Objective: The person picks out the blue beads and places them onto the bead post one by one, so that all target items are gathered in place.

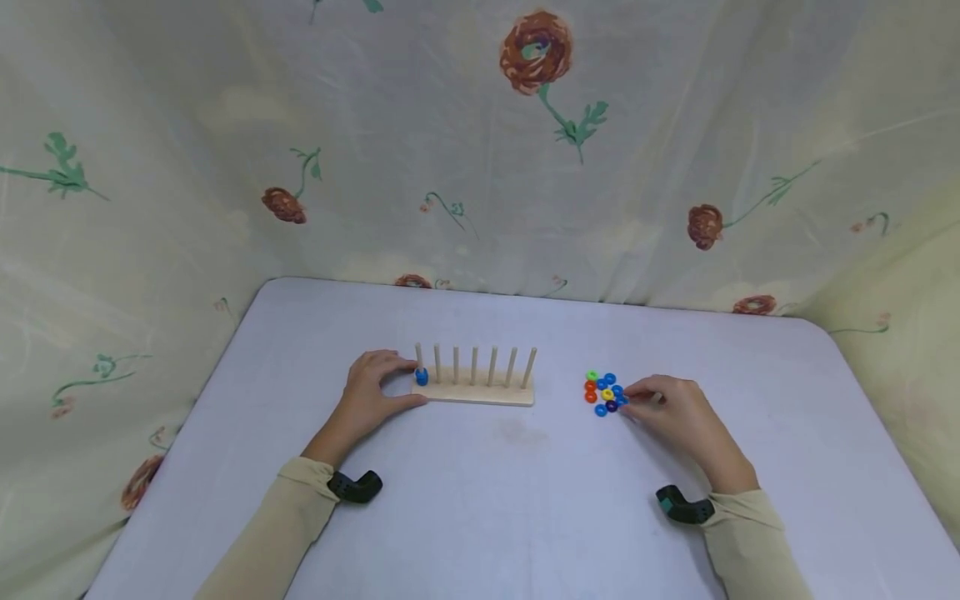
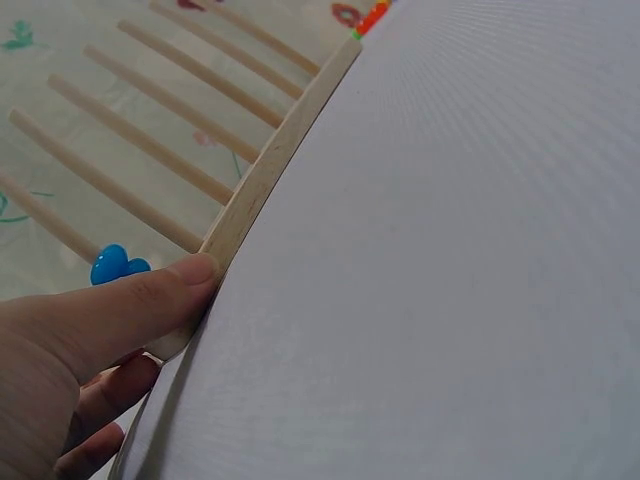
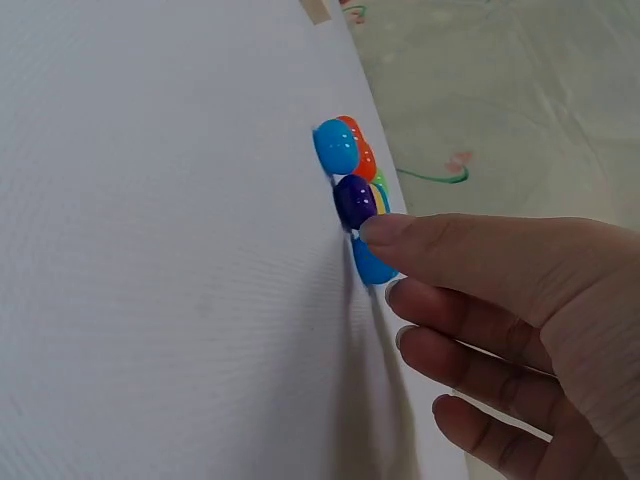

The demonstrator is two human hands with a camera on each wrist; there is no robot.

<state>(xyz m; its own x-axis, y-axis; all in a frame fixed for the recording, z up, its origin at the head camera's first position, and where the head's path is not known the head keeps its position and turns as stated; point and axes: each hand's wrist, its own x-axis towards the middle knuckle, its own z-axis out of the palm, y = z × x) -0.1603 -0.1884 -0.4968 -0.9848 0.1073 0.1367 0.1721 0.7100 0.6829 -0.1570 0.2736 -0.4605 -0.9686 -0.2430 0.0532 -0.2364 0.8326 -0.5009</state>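
A wooden peg rack (image 1: 480, 393) with a row of upright pegs stands on the table. My left hand (image 1: 371, 390) grips its left end, thumb along the front edge of the base, as the left wrist view shows too. On the leftmost peg sit blue rings (image 1: 422, 377). To the right of the rack lies a small cluster of coloured rings: blue, orange, a yellow ring (image 1: 607, 394), a green ring (image 1: 592, 376) and a dark purple ring (image 3: 356, 202). At the cluster's right side my right hand (image 1: 678, 413) pinches a blue ring (image 3: 373, 262) between thumb and fingers.
A white tabletop (image 1: 480, 500) carries everything. Behind it hangs a pale curtain (image 1: 420, 125) with printed flowers. Each sleeve cuff has a dark wrist device, one being the left device (image 1: 356, 487), the other the right device (image 1: 684, 505).
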